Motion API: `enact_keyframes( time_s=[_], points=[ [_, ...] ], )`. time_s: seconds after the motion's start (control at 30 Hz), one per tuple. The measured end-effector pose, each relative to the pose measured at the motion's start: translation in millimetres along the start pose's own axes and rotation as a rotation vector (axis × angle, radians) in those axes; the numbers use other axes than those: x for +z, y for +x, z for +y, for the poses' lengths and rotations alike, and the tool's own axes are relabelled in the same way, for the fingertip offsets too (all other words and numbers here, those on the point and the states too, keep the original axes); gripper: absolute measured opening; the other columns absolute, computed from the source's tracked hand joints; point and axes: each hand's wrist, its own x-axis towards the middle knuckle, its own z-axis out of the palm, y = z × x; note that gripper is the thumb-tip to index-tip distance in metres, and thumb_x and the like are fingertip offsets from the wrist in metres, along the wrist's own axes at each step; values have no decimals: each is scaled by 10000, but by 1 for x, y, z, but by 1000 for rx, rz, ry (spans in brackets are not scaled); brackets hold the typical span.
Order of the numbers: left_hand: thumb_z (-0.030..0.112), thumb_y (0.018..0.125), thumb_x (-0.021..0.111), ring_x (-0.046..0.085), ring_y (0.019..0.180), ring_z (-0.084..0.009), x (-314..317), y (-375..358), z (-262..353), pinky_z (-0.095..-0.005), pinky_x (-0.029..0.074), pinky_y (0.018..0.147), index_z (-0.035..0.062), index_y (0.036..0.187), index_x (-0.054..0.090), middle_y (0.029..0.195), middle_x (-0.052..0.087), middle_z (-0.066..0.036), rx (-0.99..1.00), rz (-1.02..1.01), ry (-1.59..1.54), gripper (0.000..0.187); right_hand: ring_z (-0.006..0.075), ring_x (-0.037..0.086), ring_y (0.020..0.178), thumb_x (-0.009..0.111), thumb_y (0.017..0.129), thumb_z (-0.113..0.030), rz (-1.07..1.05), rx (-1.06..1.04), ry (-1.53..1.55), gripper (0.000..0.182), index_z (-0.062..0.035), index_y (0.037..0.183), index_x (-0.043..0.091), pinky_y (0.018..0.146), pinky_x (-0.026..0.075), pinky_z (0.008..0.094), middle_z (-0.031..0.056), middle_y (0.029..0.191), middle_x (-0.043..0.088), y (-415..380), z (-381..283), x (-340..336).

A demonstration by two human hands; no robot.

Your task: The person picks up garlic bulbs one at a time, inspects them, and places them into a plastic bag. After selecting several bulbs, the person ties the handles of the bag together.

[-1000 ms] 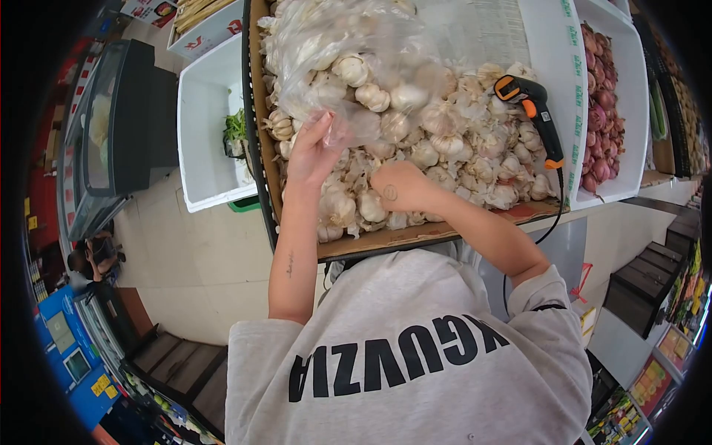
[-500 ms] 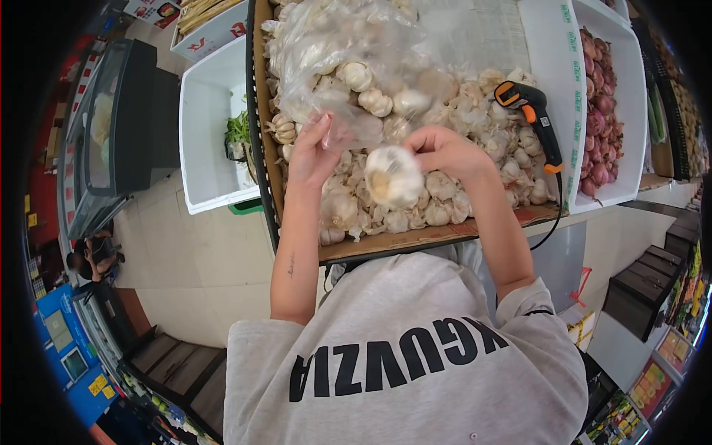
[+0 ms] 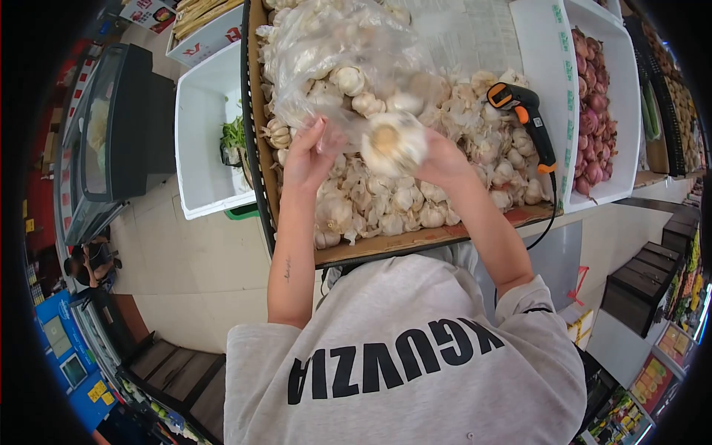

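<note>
My left hand (image 3: 310,153) pinches the near edge of a clear plastic bag (image 3: 334,52), which lies over the garlic heap with several bulbs inside. In my right hand (image 3: 445,159) is a large white garlic bulb (image 3: 391,144), blurred by motion, close to the bag's near edge. The fingers of that hand are partly hidden behind the bulb. Beneath both hands lie many loose garlic bulbs (image 3: 404,200) in a cardboard-lined bin (image 3: 437,236).
A black and orange barcode scanner (image 3: 530,122) lies on the garlic at the right, its cable hanging over the bin's edge. Red onions (image 3: 591,111) fill a white foam box (image 3: 628,96) beyond it. Leafy greens (image 3: 233,135) lie in a white box (image 3: 194,141) at the left. A person (image 3: 93,263) is far left.
My right hand has brought the garlic bulb up and slightly left, nearer the bag and my left hand. My left hand keeps its pinch on the bag. The whole view has shifted slightly.
</note>
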Motion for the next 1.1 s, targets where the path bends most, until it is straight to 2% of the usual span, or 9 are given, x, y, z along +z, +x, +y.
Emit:
enact_keyframes(
  time_s=[0.1,0.2,0.47,0.57,0.63,0.83,0.97,1.03,1.1],
  points=[
    [105,751,512,396,533,-78,15,-4,-1,-233,367,598,67,814,498,542,391,30,16,179,66,75,72,361,540,505,764,-172,24,99,-10,159,-15,782,497,512,309,189,-6,646,444,4,-2,4],
    [102,752,510,374,511,-68,4,-1,0,-218,347,567,69,812,508,530,382,33,10,-18,24,68,71,370,547,480,783,-187,30,53,-192,162,-32,735,494,524,316,195,-14,630,437,8,-1,0],
    [102,762,492,343,513,-78,-1,-2,-1,-253,360,621,76,783,513,512,356,32,19,-25,7,40,78,390,578,467,781,-173,175,-51,-444,157,-21,747,487,562,315,195,-5,628,425,7,-12,11],
    [112,775,471,337,529,-89,1,-3,0,-282,362,672,77,777,496,514,347,29,11,-35,1,44,70,428,601,506,756,-137,263,-64,-661,125,-13,770,495,583,356,192,-2,654,449,3,-18,11],
    [113,777,469,335,528,-89,3,-3,1,-284,361,676,77,774,495,515,347,28,13,-42,4,45,65,456,616,560,711,-110,385,-19,-1130,163,-14,823,492,584,390,194,2,692,466,3,-15,6],
    [98,747,517,366,527,-85,2,-3,2,-263,394,651,76,788,511,526,369,26,20,-37,-30,47,95,487,641,635,612,-72,439,-206,-1467,310,-35,864,459,579,409,211,33,721,463,7,0,4],
    [95,746,517,369,529,-94,5,-3,1,-257,373,625,75,788,501,521,373,23,29,-33,-34,50,115,503,649,646,594,-70,577,-274,-1590,365,-40,890,434,588,425,238,59,776,460,13,10,10],
    [95,744,519,370,528,-97,6,-4,1,-257,364,616,75,788,497,514,375,23,31,-22,-37,53,193,503,645,650,585,-121,583,-351,-1598,396,-26,886,410,581,420,293,110,797,457,16,10,13],
    [112,736,536,360,508,-96,7,-5,3,-250,338,602,83,769,495,496,382,25,47,-129,10,60,179,511,679,648,602,-133,600,-229,-1460,425,-23,923,395,594,422,280,115,845,457,18,4,15]
  ],
)
